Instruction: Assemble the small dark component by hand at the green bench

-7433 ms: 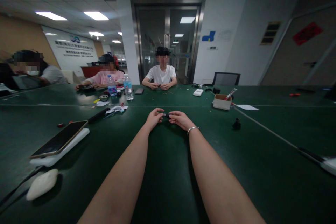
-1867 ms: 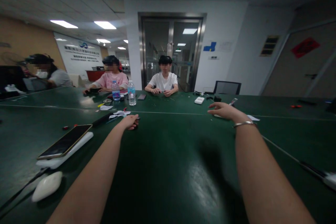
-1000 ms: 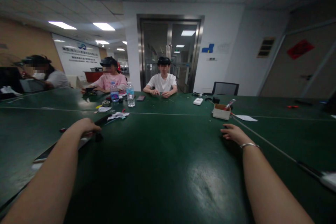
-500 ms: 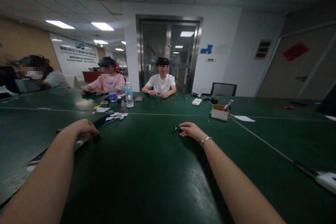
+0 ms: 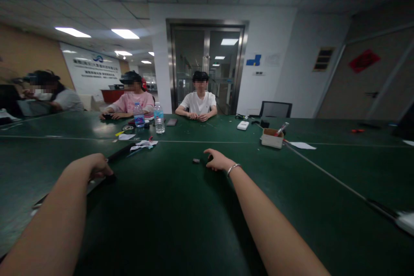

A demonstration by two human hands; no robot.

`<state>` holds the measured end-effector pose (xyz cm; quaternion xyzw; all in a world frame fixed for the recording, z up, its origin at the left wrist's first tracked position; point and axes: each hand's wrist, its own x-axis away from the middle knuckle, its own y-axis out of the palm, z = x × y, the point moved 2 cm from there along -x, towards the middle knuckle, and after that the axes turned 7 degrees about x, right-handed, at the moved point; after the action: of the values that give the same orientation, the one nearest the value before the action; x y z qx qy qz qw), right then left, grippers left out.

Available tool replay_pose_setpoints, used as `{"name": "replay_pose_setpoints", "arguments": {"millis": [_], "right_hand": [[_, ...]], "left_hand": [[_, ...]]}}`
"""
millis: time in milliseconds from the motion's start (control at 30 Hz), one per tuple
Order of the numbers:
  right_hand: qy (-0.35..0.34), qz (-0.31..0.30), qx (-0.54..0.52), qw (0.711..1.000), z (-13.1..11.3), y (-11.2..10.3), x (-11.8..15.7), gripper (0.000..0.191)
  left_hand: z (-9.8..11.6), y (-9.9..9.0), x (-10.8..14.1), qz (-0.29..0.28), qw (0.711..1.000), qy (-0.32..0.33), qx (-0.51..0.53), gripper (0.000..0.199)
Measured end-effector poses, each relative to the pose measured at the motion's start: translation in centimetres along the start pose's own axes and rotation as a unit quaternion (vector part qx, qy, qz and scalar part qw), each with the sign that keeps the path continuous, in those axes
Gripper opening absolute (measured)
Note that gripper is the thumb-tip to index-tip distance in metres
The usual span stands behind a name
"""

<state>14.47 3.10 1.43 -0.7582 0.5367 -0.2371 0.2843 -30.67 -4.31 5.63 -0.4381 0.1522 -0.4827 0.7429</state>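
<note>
My left hand (image 5: 101, 169) is at the left of the green table (image 5: 155, 215), its fingers closed around a small black object (image 5: 111, 178) whose details are too dark to make out. Beneath that hand and forearm lies a flat, light-edged item (image 5: 95, 186), mostly covered. My right hand (image 5: 216, 160) is near the middle, thumb and index finger apart, with a dark thing by its fingers that I cannot make out. Just left of its fingertips a small grey-and-dark piece (image 5: 196, 161) rests on the table.
Papers (image 5: 144, 144) and a tape roll (image 5: 128, 127) lie beyond my left hand, near two water bottles (image 5: 159, 118). A small open box (image 5: 272, 139) holding items stands at the right. Across the table sits a person in white (image 5: 198, 103); two more people are at the left.
My right hand has moved left, and the small piece beside its fingertips also lies further left. My left hand has shifted slightly left and down with the black object.
</note>
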Motion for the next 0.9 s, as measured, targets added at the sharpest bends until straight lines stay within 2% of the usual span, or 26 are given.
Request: {"name": "replay_pose_setpoints", "arguments": {"millis": [33, 100, 233, 300, 367, 400, 467, 533, 567, 667, 733, 800, 900], "right_hand": [[0.004, 0.012, -0.013, 1.000, 0.3, 0.1, 0.1, 0.065], [0.005, 0.040, -0.047, 0.998, 0.9, 0.2, 0.3, 0.055], [-0.015, 0.055, -0.096, 0.994, 1.7, -0.2, 0.7, 0.034], [-0.021, 0.051, -0.111, 0.992, 1.7, -0.3, 0.8, 0.027], [-0.023, 0.052, -0.137, 0.989, 1.7, -0.3, 0.7, 0.022], [-0.021, 0.056, -0.155, 0.986, 1.7, -0.2, 0.7, 0.020], [-0.014, 0.065, -0.198, 0.978, 1.8, -0.1, 0.6, 0.016], [-0.006, 0.073, -0.232, 0.970, 2.0, 0.0, 0.5, 0.015], [-0.007, 0.076, -0.241, 0.968, 2.2, 0.0, 0.5, 0.016], [-0.023, 0.090, -0.235, 0.967, 2.6, 0.0, 0.5, 0.020], [-0.034, 0.105, -0.224, 0.968, 2.8, 0.0, 0.5, 0.021], [-0.038, 0.119, -0.206, 0.971, 2.9, -0.1, 0.5, 0.021], [-0.037, 0.135, -0.156, 0.978, 2.7, 0.0, 0.6, 0.019]], "left_hand": [[-0.1, 0.1, -0.2, -0.039, 0.999, -0.017, -0.022, 0.017], [-0.3, 0.1, -0.6, -0.077, 0.993, -0.038, -0.076, 0.016], [0.6, -1.0, -0.1, -0.073, 0.984, -0.016, -0.163, 0.022], [2.4, -1.4, 1.2, -0.026, 0.982, 0.010, -0.186, 0.035], [5.7, -0.9, 3.1, 0.043, 0.973, 0.086, -0.212, 0.050], [7.8, -0.1, 4.2, 0.084, 0.961, 0.146, -0.218, 0.052], [12.4, 3.0, 6.6, 0.122, 0.928, 0.285, -0.209, 0.046], [16.5, 7.5, 8.6, 0.076, 0.885, 0.419, -0.188, 0.040], [18.1, 9.9, 9.3, 0.046, 0.871, 0.457, -0.176, 0.041], [21.1, 16.2, 9.8, -0.009, 0.876, 0.466, -0.122, 0.045], [21.7, 19.3, 9.4, -0.065, 0.881, 0.460, -0.092, 0.033], [21.6, 21.3, 8.8, -0.064, 0.893, 0.444, -0.021, 0.017], [21.1, 23.2, 7.9, -0.065, 0.904, 0.400, 0.139, 0.015]]}}
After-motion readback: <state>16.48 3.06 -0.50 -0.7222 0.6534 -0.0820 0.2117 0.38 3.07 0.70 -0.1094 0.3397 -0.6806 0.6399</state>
